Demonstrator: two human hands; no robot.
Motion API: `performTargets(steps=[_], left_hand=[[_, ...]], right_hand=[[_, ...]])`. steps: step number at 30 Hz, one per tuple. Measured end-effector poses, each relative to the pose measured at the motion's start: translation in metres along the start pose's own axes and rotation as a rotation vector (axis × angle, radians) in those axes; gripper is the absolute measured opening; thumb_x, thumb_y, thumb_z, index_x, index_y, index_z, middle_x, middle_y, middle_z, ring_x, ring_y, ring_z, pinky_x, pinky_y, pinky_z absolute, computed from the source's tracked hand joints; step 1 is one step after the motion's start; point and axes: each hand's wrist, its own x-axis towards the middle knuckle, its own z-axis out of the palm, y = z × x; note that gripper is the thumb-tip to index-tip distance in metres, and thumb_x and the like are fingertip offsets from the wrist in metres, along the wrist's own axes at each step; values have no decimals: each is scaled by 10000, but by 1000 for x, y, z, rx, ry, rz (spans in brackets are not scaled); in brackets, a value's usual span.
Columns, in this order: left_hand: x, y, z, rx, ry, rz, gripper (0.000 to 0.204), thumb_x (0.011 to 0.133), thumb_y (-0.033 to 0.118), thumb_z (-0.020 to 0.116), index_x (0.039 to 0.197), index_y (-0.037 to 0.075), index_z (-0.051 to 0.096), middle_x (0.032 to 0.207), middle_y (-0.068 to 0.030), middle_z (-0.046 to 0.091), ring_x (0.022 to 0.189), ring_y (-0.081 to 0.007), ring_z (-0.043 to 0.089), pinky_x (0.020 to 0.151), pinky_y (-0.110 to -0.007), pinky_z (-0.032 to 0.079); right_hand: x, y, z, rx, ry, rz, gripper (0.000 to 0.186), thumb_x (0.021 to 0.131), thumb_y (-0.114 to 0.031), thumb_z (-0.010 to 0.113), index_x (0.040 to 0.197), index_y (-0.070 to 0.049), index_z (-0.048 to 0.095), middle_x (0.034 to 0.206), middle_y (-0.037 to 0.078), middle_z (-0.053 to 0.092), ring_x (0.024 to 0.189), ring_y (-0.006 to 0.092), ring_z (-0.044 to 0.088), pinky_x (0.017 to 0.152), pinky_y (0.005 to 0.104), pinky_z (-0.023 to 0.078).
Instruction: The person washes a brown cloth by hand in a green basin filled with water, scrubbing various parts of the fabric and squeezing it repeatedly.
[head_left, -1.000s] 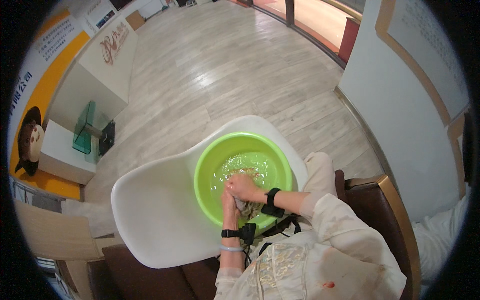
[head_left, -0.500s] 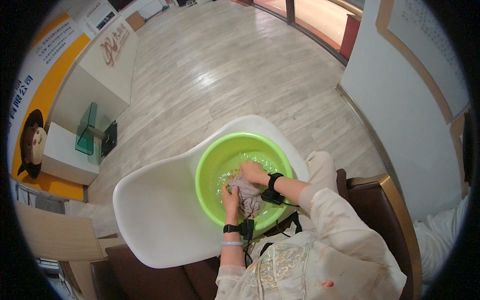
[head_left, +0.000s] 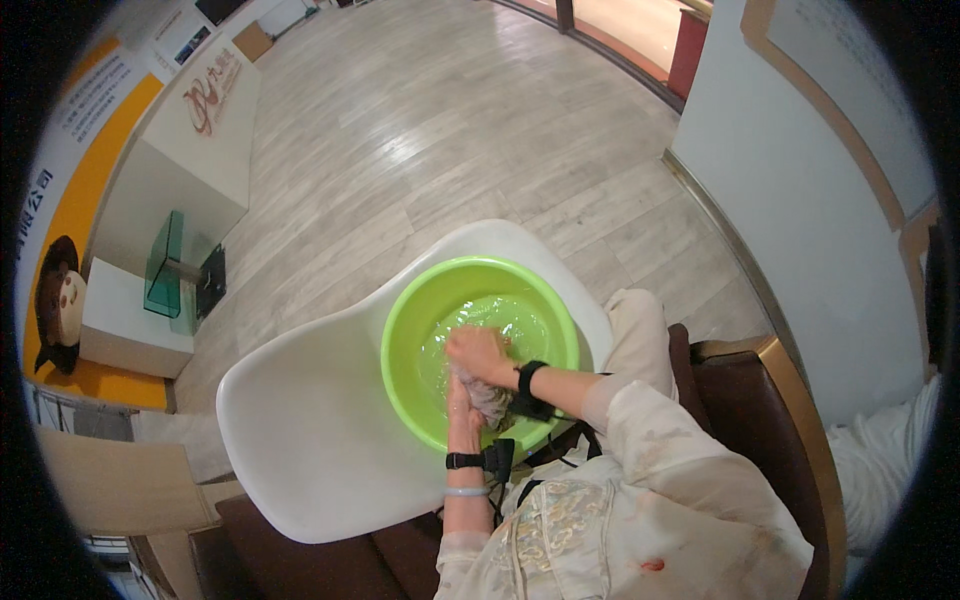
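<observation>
A grayish mauve cloth (head_left: 486, 405) is bunched in the water of a bright green basin (head_left: 397, 390), which rests on a white molded chair (head_left: 290, 440). My right hand (head_left: 480, 350) is curled over the upper end of the cloth, gripping it. Just below it, my left hand (head_left: 462, 405) holds the cloth from the left side, its fingertips partly hidden under the right hand. Black straps with small devices circle both wrists.
A brown leather armchair (head_left: 730, 410) is under and right of me. Beyond stretch a pale plank floor (head_left: 430, 130), a white counter (head_left: 200, 140) with a green glass piece (head_left: 163, 262) at the left, a pale wall (head_left: 770, 200) at the right and a glass doorway.
Half a second ago my hands were farther apart with more cloth showing between them. Now the right hand has moved left, over the left hand's fingers, as they were a second ago.
</observation>
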Motion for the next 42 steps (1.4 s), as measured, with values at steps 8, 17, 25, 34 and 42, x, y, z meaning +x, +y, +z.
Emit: performTargets(steps=[8, 17, 25, 34, 42], left_hand=[[51, -10, -66, -334, -731, 96, 392, 921, 409, 458, 1114, 76, 531, 1036, -61, 595, 912, -196, 584, 786, -357, 499], [42, -28, -73, -223, -327, 299, 395, 932, 372, 424, 1140, 49, 516, 1070, -75, 585, 932, -206, 580, 782, -365, 501], [-20, 19, 12, 667, 150, 206, 436, 930, 355, 463, 1088, -46, 528, 1017, -98, 599, 854, -199, 587, 749, -326, 465], [2, 14, 3, 418, 250, 143, 558, 893, 416, 515, 1247, -8, 439, 1212, -155, 522, 1094, -280, 503, 899, -392, 416], [-2, 7, 4, -56, -16, 15, 492, 901, 456, 479, 1178, 50, 500, 1135, -105, 571, 1014, -236, 560, 836, -386, 475]], right_hand=[[-35, -68, -15, 355, 45, 22, 226, 793, -248, 539, 719, -55, 629, 703, 155, 585, 666, 314, 584, 604, 397, 485], [-15, -50, 5, 349, 135, 227, 287, 802, -281, 519, 682, -39, 620, 712, 168, 581, 707, 329, 596, 613, 457, 464], [8, 20, -19, 22, -132, 224, 193, 819, -214, 550, 820, -32, 612, 819, 178, 571, 683, 349, 600, 624, 442, 495], [0, 10, 10, 232, -265, 535, 317, 815, -304, 543, 894, 2, 567, 858, 237, 586, 811, 378, 583, 694, 479, 475], [-14, -28, 14, 13, -35, -30, 220, 746, -256, 563, 733, -40, 599, 744, 172, 575, 648, 337, 572, 598, 453, 465]])
